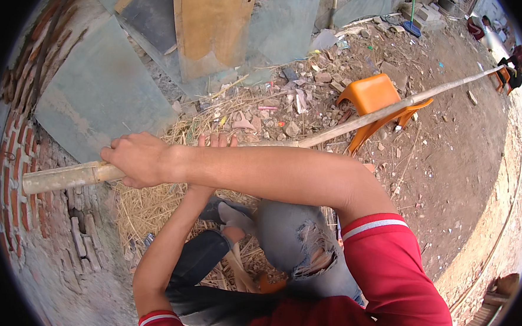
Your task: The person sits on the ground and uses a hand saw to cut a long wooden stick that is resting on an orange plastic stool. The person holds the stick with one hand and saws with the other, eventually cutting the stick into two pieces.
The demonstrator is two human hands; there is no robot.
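A long bamboo pole [65, 177] runs from its thick cut end at the left, under my arms, to its thin end at the far right. My right hand [140, 158] is closed around the pole near the thick end, its arm crossing over my left one. My left hand [217, 140] is at the pole just right of it. My right forearm hides most of that hand; only fingertips show past the pole. Farther along, the pole lies across an orange plastic stool [371, 93] tipped on its side. Straw [143, 210] lies below my hands.
A worn brick wall [21, 168] stands close at the left. Grey sheets [108, 93] and a tan board [212, 30] lean at the back. Rubble [292, 129] covers the ground before them. A person [517, 61] and another orange stool [503, 78] are far right.
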